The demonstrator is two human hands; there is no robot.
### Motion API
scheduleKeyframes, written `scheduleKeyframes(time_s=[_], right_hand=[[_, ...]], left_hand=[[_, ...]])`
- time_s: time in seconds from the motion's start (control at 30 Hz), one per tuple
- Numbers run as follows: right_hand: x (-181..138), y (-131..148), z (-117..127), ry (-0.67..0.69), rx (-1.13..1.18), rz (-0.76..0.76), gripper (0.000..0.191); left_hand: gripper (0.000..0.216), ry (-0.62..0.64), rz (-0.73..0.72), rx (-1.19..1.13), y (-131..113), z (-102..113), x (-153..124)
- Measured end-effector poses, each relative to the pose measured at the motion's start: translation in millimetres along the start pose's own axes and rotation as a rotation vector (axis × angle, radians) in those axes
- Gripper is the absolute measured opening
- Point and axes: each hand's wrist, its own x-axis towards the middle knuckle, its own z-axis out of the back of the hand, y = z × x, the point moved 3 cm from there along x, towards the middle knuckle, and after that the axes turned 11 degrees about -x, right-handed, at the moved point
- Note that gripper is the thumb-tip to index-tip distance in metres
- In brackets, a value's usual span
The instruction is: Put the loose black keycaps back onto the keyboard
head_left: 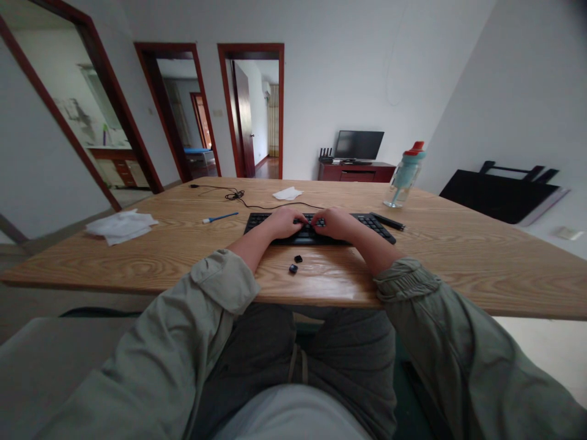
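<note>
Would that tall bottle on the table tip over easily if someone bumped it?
Probably: the bottle is tall on a narrow base, with a chunky red cap up top. Its clear lower part seems nearly empty, so it is likely light.

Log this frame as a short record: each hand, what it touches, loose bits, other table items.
left hand: on the keyboard, fingers curled over the middle keys
right hand: on the same keys, close beside the left
grip: too small to tell
loose bits: two small black pieces on the table, in front of the keyboard
left side: blue pen, tissues
right side: black pen, bottle
</note>
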Motion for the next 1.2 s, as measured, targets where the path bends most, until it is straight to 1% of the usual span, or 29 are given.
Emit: scheduleKeyframes(time_s=[0.4, 0.6, 0.73, 0.83, 0.9, 1.0, 1.07, 1.2], right_hand=[[0, -4, -2, 0.003, 0.078, -0.006, 0.028], [-2, -3, 3, 0.075, 0.084, -0.041, 0.029], [-5, 0, 7, 0.105, 0.063, -0.046, 0.032], [-4, -3, 5, 0.085, 0.092, -0.041, 0.035], [-3, -5, 1, 0.046, 0.125, 0.004, 0.035], [-1, -9, -5, -0.01, 0.17, 0.082, 0.033], [-1, -13, -8, -0.024, 0.209, 0.069, 0.032], [-4, -18, -11, -0.02, 0.264, -0.014, 0.032]], left_hand=[[0.032, -0.004, 0.022, -0.009, -2, 2, -1], [0.034, 0.004, -0.004, 0.007, -1, 0, 0], [0.037, 0.025, -0.061, 0.039, -2, -4, 2], [0.038, 0.031, -0.119, 0.066, -4, -7, 2], [0.038, 0.034, -0.135, 0.085, -6, -8, 2], [0.038, 0.052, -0.119, 0.108, -10, -7, 2], [0.039, 0.064, -0.111, 0.116, -12, -6, 1], [0.037, 0.086, -0.123, 0.121, -15, -4, 0]])
